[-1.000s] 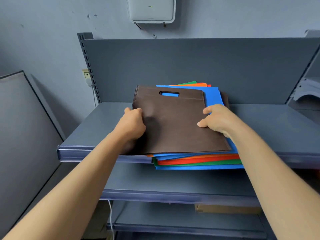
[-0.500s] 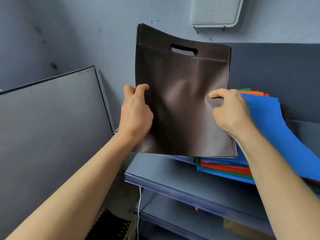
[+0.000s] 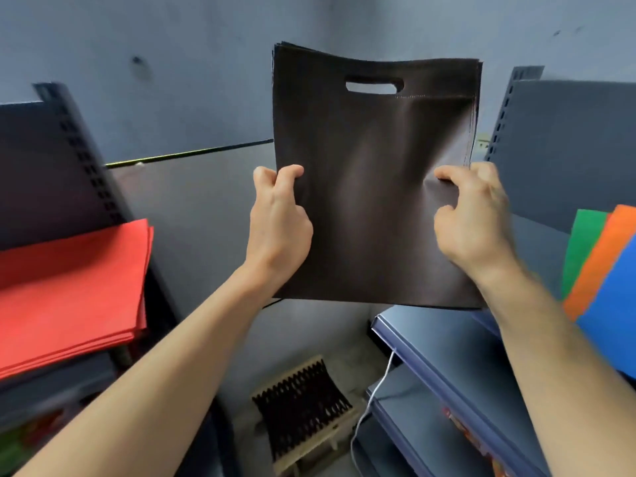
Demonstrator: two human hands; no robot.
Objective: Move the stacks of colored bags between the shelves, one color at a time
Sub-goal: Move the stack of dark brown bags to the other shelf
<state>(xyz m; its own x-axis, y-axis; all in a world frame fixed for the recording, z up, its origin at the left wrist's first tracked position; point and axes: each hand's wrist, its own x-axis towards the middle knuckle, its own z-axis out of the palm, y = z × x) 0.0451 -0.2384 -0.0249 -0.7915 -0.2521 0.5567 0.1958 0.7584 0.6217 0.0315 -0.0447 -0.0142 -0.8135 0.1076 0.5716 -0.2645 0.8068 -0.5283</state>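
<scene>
A thin stack of dark brown bags (image 3: 371, 187) with a cut-out handle hangs upright in the air between two shelf units. My left hand (image 3: 278, 218) pinches its left edge and my right hand (image 3: 471, 215) pinches its right edge. On the left shelf unit lies a stack of red bags (image 3: 69, 290). At the right edge, on the right shelf (image 3: 457, 349), sits the mixed pile: green bag (image 3: 581, 242), orange bag (image 3: 605, 259) and blue bag (image 3: 616, 325) fanned out.
A grey panel (image 3: 196, 215) leans against the wall between the units. On the floor below stands a small wooden rack with black mesh (image 3: 303, 411), and a white cable (image 3: 375, 397) hangs beside the right unit's lower shelves.
The brown bags were lifted off the mixed pile on the right shelf and carried left and up. The view has swung left, bringing the red stack into sight.
</scene>
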